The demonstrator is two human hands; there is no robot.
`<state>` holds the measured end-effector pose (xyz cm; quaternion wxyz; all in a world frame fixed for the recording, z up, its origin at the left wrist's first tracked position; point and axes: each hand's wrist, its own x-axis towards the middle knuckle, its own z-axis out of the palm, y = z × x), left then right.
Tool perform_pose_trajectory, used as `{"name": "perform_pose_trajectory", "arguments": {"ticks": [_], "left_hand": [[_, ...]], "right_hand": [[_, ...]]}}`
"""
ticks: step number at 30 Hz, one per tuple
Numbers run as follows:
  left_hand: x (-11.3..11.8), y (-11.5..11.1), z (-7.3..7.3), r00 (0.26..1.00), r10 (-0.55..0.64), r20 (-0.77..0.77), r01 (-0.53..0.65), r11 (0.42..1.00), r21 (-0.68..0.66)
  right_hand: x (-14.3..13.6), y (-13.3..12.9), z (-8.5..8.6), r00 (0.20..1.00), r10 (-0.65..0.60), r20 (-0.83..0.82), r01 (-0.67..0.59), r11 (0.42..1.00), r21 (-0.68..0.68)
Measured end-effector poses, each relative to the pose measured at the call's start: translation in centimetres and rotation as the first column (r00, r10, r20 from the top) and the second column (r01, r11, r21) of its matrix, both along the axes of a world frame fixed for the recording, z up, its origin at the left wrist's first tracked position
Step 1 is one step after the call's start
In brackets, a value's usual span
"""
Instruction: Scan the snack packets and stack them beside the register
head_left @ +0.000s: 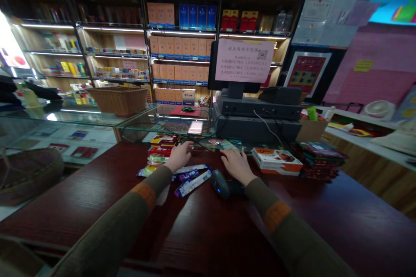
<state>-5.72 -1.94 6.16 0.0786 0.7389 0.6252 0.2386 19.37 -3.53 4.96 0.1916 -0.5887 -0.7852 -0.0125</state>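
Over the far part of the dark wooden counter (130, 225), my left hand (178, 158) reaches in beside a pile of red and yellow packets (160, 149). Its fingers look stretched out, and nothing shows in them. My right hand (236, 163) lies palm down, fingers spread, just beyond a black barcode scanner (222, 185) with a small blue light. Between the hands lie several long purple-and-white snack packets (194, 183). To the right of my right hand is a stack of white-and-orange boxes (276, 162).
A monitor with a pink printed sheet (244, 60) stands on a dark cash register (256, 123). Dark packets are stacked (321, 160) at the right. A wicker basket (118, 99) sits on the glass case at the left. Shelves of boxed goods (182, 47) fill the back.
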Motion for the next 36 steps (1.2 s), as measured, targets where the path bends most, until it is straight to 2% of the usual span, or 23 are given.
{"name": "perform_pose_trajectory", "arguments": {"ticks": [6,11,14,17,25,27,29,33,36], "left_hand": [[-3.0,-0.1,-0.1,0.997,0.083,0.007,-0.083,0.995,0.062],[-5.7,0.6,-0.7,0.984,0.132,0.121,-0.148,0.980,0.135],[-7.2,1.0,-1.0,0.971,0.165,0.171,-0.198,0.961,0.195],[-8.4,1.1,-1.1,0.966,0.204,0.157,-0.235,0.946,0.221],[-10.2,0.6,-0.6,0.901,0.414,0.128,-0.433,0.863,0.259],[-10.7,0.9,-0.6,0.875,0.457,0.160,-0.483,0.845,0.229],[-11.2,1.3,-0.7,0.846,0.487,0.217,-0.521,0.842,0.141],[-12.4,2.2,-0.9,0.813,0.498,0.301,-0.512,0.858,-0.037],[-13.1,2.8,-1.1,0.805,0.509,0.304,-0.510,0.856,-0.083]], "right_hand": [[-3.0,0.3,1.4,0.998,0.059,-0.021,-0.060,0.998,-0.031],[-5.5,0.3,2.1,0.994,0.110,-0.019,-0.111,0.991,-0.071],[-6.9,0.3,2.3,0.991,0.137,0.002,-0.137,0.985,-0.104],[-8.5,0.5,2.2,0.987,0.159,0.021,-0.155,0.981,-0.117],[-12.9,0.9,2.5,0.980,0.199,0.022,-0.194,0.970,-0.147],[-13.9,1.1,2.4,0.979,0.201,-0.020,-0.202,0.968,-0.151],[-15.0,1.5,2.2,0.977,0.195,-0.084,-0.207,0.964,-0.169],[-16.9,2.9,1.0,0.954,0.146,-0.261,-0.206,0.954,-0.220],[-18.2,4.4,-0.2,0.909,0.102,-0.404,-0.213,0.947,-0.240]]}}
